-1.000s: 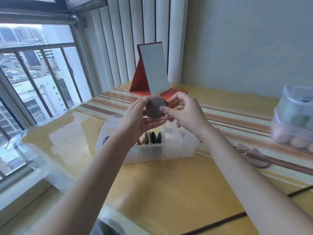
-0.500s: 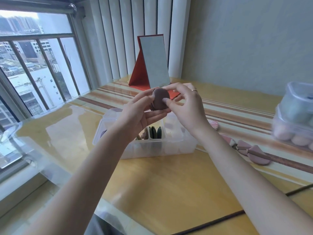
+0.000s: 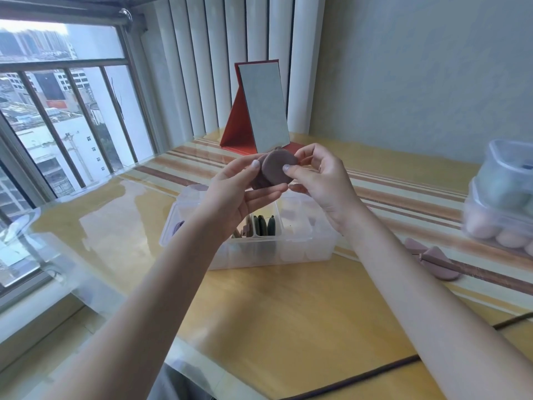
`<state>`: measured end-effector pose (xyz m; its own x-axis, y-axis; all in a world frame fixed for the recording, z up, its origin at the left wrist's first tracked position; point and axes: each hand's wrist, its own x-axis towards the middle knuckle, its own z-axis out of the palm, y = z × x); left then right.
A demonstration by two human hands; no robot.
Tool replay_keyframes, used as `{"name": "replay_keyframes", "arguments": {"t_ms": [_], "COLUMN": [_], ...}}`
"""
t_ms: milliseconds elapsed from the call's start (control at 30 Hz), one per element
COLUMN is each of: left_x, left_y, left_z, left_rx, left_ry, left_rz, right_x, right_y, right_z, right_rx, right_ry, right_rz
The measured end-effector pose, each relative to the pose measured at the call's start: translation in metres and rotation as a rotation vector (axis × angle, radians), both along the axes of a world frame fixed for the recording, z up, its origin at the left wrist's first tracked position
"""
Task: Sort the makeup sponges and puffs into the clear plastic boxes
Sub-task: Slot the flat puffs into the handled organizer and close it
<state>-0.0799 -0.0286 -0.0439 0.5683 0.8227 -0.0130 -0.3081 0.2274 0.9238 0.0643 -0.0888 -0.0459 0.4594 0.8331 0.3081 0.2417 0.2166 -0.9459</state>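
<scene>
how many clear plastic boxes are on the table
3: a divided box under the hands at centre, and two lidded boxes stacked at the right edge, the upper on the lower. More may sit outside the frame.

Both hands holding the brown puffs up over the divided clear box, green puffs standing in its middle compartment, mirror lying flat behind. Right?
Not quite. The head view shows the mirror standing upright on its red stand, not lying flat. The rest holds: left hand and right hand hold the brown puffs above the divided clear box, with green puffs standing in its middle compartment.
</scene>
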Motion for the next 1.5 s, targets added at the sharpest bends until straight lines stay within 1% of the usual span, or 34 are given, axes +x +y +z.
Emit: {"name": "replay_keyframes", "arguments": {"t_ms": [67, 100, 133, 233, 267, 333, 400, 500, 533, 600, 667, 767, 867, 933, 1000, 1100, 1133, 1233, 1300, 1367, 1433, 1500], "left_x": [0.000, 0.000, 0.000, 0.002, 0.002, 0.003, 0.002, 0.002, 0.002, 0.002, 0.003, 0.004, 0.004, 0.005, 0.007, 0.008, 0.009, 0.012, 0.012, 0.012, 0.013, 0.014], "left_y": [0.002, 0.002, 0.002, 0.000, -0.001, -0.002, -0.002, -0.001, -0.001, -0.001, -0.002, -0.004, -0.007, -0.008, -0.009, -0.009, -0.010, -0.012, -0.012, -0.012, -0.011, -0.009], "left_z": [0.000, 0.000, 0.000, 0.000, 0.001, 0.002, 0.002, 0.002, 0.002, 0.002, 0.001, -0.001, -0.001, -0.002, -0.004, -0.007, -0.007, -0.009, -0.008, -0.008, -0.009, -0.010], "left_rx": [-0.023, -0.037, -0.043, -0.019, -0.014, -0.014, -0.024, -0.034, -0.033, -0.009, 0.076, 0.227, 0.287, 0.343, 0.406, 0.529, 0.579, 0.694, 0.707, 0.692, 0.730, 0.787], "left_ry": [-0.027, -0.041, -0.044, -0.015, -0.014, -0.022, -0.028, -0.035, -0.036, -0.018, 0.044, 0.138, 0.174, 0.222, 0.282, 0.379, 0.411, 0.471, 0.464, 0.451, 0.500, 0.556], "left_rz": [0.056, 0.083, 0.109, 0.170, 0.186, 0.222, 0.255, 0.264, 0.268, 0.266, 0.247, 0.240, 0.228, 0.206, 0.178, 0.180, 0.177, 0.146, 0.126, 0.118, 0.140, 0.164], "right_x": [0.001, 0.002, 0.004, 0.007, 0.006, 0.006, 0.005, 0.007, 0.005, 0.000, -0.007, -0.010, -0.008, -0.011, -0.012, -0.004, 0.000, 0.005, 0.002, -0.002, -0.007, -0.008], "right_y": [-0.001, -0.002, -0.002, -0.004, -0.005, -0.008, -0.014, -0.024, -0.027, -0.030, -0.030, -0.030, -0.028, -0.026, -0.024, -0.023, -0.024, -0.031, -0.032, -0.027, -0.023, -0.022], "right_z": [0.002, 0.004, 0.005, 0.012, 0.015, 0.023, 0.029, 0.038, 0.040, 0.043, 0.043, 0.045, 0.041, 0.035, 0.031, 0.033, 0.035, 0.042, 0.041, 0.035, 0.029, 0.029], "right_rx": [0.002, 0.001, -0.008, -0.061, -0.070, -0.097, -0.196, -0.443, -0.511, -0.585, -0.609, -0.656, -0.767, -0.828, -0.825, -0.806, -0.812, -0.836, -0.848, -0.810, -0.798, -0.819], "right_ry": [0.087, 0.084, 0.030, -0.226, -0.278, -0.325, -0.399, -0.587, -0.626, -0.657, -0.684, -0.708, -0.797, -0.846, -0.842, -0.680, -0.657, -0.751, -0.822, -0.853, -0.874, -0.869], "right_rz": [-0.031, -0.055, -0.075, -0.103, -0.122, -0.151, -0.139, -0.060, -0.030, 0.024, 0.066, 0.049, 0.021, 0.096, 0.182, 0.269, 0.308, 0.413, 0.403, 0.311, 0.244, 0.265]}}
